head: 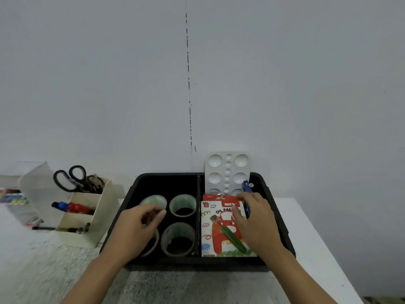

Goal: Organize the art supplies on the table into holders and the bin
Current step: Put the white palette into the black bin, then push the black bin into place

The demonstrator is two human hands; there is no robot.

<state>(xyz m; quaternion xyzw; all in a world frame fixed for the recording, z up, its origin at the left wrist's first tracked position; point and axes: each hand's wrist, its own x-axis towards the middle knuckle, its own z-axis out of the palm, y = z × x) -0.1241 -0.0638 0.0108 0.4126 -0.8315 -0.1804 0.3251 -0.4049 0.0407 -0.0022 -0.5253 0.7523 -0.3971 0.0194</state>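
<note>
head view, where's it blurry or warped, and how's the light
head view: dim, flat, bluish light, no glare; the black bin loses inner detail; far-left clutter smears, and the left hand blurs at its fingertips; oil pastel box print is readable; table edges splay from the wide lens

We lose most of one tape roll (155, 243) under our left hand (140, 227), some pastel box (217, 235) lettering under our right hand (256, 222), and blurred items (13, 198) at the left edge.

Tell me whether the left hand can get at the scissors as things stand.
Probably yes. The left hand hovers over the tape rolls in the bin, and the scissors stand handles-up in the cream holder just to its left, with nothing between them.
</note>
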